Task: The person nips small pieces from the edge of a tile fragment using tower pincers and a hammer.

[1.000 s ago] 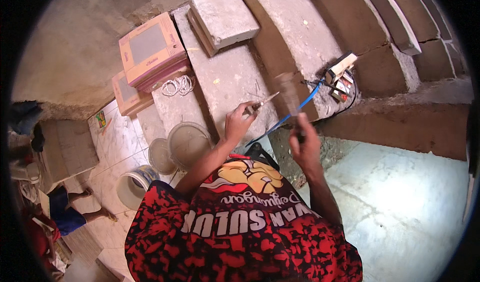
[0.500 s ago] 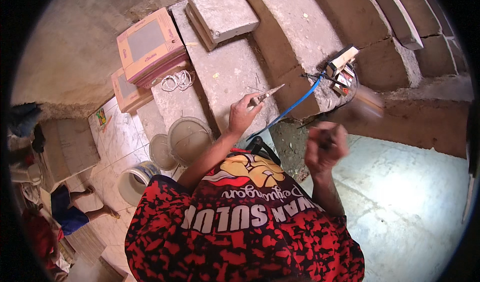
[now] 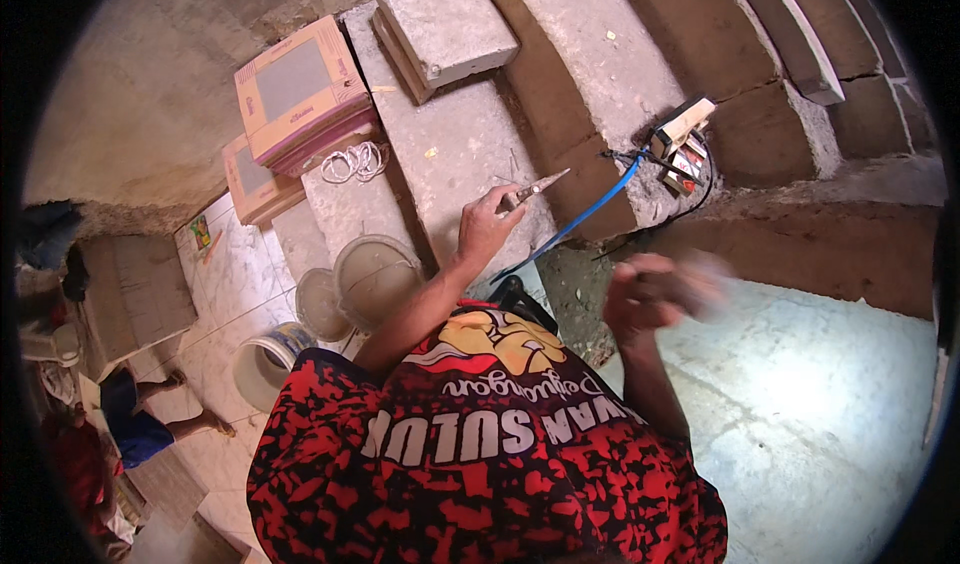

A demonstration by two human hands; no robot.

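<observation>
My left hand (image 3: 485, 226) is closed round a pointed metal chisel (image 3: 540, 183). Its tip reaches the brown riser of a concrete step (image 3: 575, 176), though I cannot tell whether it touches. To the right my right hand (image 3: 637, 299) is closed and raised over the pale floor, smeared by motion. It grips a blurred tool (image 3: 700, 286) whose kind I cannot make out. Past the chisel a blue cable (image 3: 600, 202) runs from near my body up to a small device (image 3: 683, 129) with a red and white pack beside it on the step.
A loose concrete block (image 3: 445, 24) and tile cartons (image 3: 295, 89) lie on the left steps, with a coil of white cord (image 3: 355, 162). Round grey basins (image 3: 378, 279) and a bucket (image 3: 268, 369) stand by my left arm. Another person's legs (image 3: 165, 419) show at far left.
The blurred tool in my right hand has swung down and to the right of where it was. My left hand and the chisel have stayed nearly still.
</observation>
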